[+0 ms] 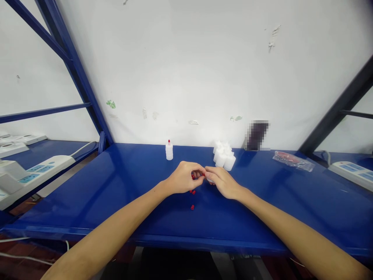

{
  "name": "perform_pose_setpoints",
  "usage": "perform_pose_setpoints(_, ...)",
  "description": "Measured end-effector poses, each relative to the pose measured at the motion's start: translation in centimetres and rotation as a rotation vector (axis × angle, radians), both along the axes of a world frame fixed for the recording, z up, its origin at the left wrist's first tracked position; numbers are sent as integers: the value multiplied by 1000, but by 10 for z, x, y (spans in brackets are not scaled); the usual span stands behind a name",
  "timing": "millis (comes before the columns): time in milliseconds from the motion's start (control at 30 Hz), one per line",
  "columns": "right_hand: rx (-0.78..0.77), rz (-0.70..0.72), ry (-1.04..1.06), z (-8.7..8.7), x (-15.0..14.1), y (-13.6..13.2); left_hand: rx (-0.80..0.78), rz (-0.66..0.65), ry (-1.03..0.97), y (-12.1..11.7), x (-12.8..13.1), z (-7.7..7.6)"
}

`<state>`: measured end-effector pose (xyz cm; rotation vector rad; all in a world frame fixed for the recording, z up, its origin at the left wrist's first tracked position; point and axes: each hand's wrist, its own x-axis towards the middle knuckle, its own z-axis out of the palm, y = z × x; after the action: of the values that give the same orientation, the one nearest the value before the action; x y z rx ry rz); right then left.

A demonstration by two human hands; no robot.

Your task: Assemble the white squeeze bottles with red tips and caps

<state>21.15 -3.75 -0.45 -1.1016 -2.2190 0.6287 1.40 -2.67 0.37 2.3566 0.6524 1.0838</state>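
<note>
Over the middle of the blue table, my left hand (186, 177) and my right hand (223, 181) meet at the fingertips. The right one is closed around a small white plastic bottle (210, 179), most of it covered by the fingers. Thumb and fingers of the left pinch a small red cap (203, 175) against the bottle's end; whether it is seated there I cannot tell. Below the hands lie loose red caps, one nearer the front edge (192, 207). Farther back, a white bottle with a red tip (169, 151) stands upright.
A cluster of white bottles (221, 159) stands behind my right hand. A clear plastic bag with red contents (293, 161) lies at the right. Power strips (43, 170) sit on the side shelves. Blue frame posts (77, 77) rise beside the table, with a white wall behind.
</note>
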Motion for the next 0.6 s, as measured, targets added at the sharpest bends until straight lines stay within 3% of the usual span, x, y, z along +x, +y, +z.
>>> perform_pose_setpoints(200, 45, -6, -86, 2, -1, -2, 27, -11, 32, -2, 3, -2)
perform_pose_setpoints(433, -17, 35, 46, -1, -2, -3, 13, -40, 37, -3, 6, -4)
perform_pose_setpoints(600, -72, 10, 190, -7, -4, 0, -102, -33, 13, -3, 6, 0)
